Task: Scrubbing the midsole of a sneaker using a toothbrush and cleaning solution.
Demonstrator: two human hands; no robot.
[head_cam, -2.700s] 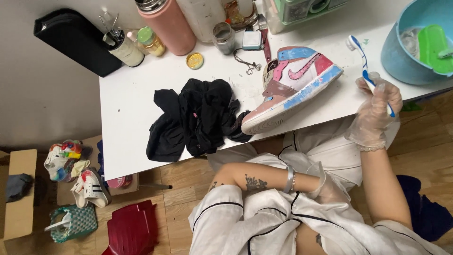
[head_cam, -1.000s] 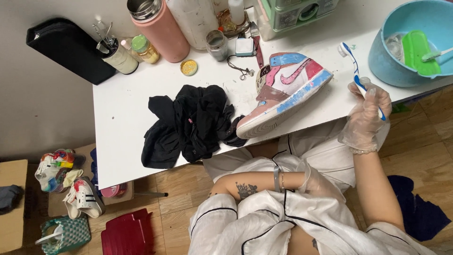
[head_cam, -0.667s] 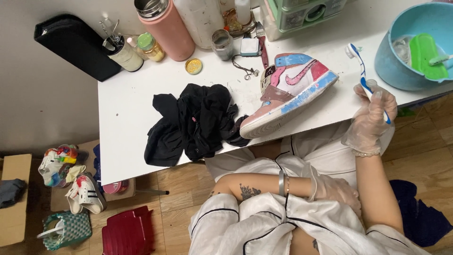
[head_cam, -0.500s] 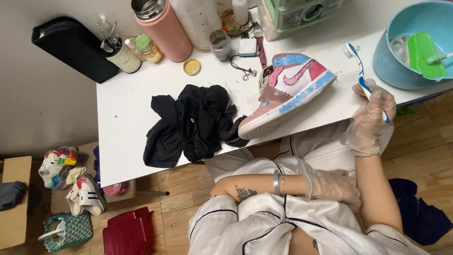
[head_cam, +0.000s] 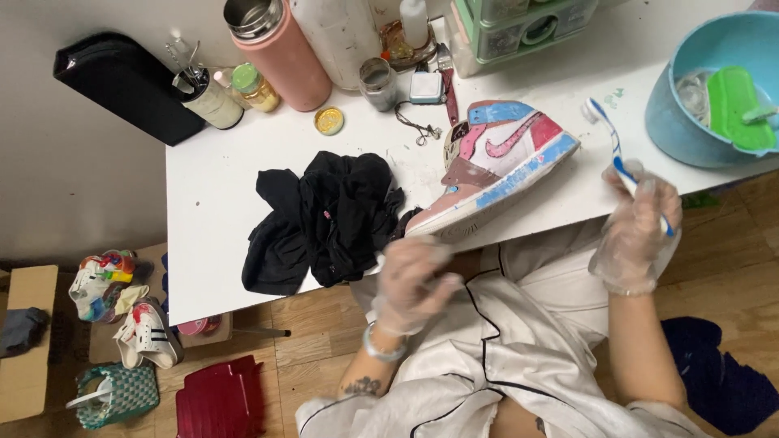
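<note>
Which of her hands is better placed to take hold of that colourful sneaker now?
Probably the left hand: it is raised, empty and just below the toe of the high-top sneaker at the table's edge. The right hand grips a toothbrush, farther off by the heel.

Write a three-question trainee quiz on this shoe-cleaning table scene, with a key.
1. True or false: the right hand holds a toothbrush.
2. What lies left of the sneaker on the table? A) black cloth B) red towel C) newspaper
3. Which hand is raised, blurred, near the sneaker's toe?

Key:
1. True; blue and white, bristles up.
2. A, the black cloth.
3. The left hand, gloved, holding nothing that I can make out.
</note>
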